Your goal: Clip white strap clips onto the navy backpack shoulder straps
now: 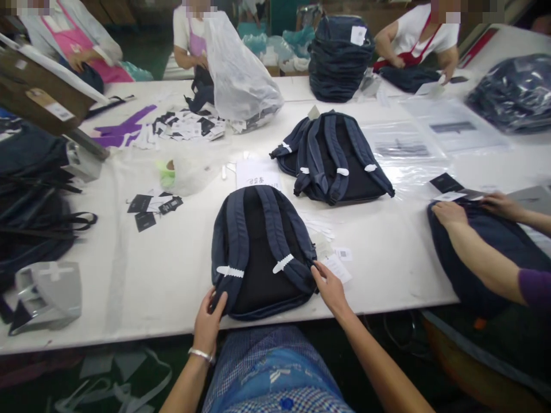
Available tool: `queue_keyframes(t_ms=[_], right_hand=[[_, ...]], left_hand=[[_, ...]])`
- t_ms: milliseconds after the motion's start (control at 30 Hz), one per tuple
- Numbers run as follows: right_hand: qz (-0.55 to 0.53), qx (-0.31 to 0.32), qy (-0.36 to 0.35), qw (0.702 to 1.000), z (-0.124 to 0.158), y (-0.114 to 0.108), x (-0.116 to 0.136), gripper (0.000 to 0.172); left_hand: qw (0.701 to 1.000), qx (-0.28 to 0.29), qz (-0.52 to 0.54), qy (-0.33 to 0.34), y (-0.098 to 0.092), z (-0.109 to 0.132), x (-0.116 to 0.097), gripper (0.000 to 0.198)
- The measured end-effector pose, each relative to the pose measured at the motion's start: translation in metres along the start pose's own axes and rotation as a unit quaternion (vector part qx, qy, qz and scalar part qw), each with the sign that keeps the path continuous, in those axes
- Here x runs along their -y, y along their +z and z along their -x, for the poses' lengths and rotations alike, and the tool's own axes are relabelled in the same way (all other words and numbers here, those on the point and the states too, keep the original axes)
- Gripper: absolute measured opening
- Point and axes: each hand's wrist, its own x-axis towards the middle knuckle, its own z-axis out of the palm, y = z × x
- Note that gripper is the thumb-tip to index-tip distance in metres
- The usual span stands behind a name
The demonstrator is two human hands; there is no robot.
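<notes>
A navy backpack [262, 252] lies straps-up on the table in front of me, its two shoulder straps wrapped with white strips. My left hand [209, 315] grips its lower left corner, thumb on top and fingers curled round the edge. At the lower right side, my right hand [328, 282] pinches the edge near the strap end, with part of the fingers hidden beneath. White paper tags [338, 267] stick out beside the right hand. Just beyond are more navy backpacks [340, 158], overlapping, also with white strips on their straps.
Black hang tags [146, 221] lie at left, near a plastic bag [193, 172]. A co-worker's hands [450, 212] hold another navy backpack [486, 252] at right. Across the table, several people work beside a backpack stack [340, 57]. Dark bags [34, 195] are piled at far left.
</notes>
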Motion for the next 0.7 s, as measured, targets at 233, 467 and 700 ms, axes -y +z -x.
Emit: queue_keyframes(t_ms=[233,467,700], right_hand=[[-0.201,0.083,0.016,0.976,0.027,0.042,-0.026,0.04],[-0.174,0.076,-0.065,0.98,0.06,0.085,-0.039,0.055],[-0.113,-0.049,-0.091,0.988,0.085,0.131,-0.036,0.108]], left_hand=[[0.774,0.012,-0.364,0.518,-0.019,-0.018,-0.009,0.053],[0.585,0.155,-0.508,0.613,0.039,-0.073,0.007,0.085],[0.629,0.187,-0.387,0.648,0.037,-0.103,-0.008,0.062]])
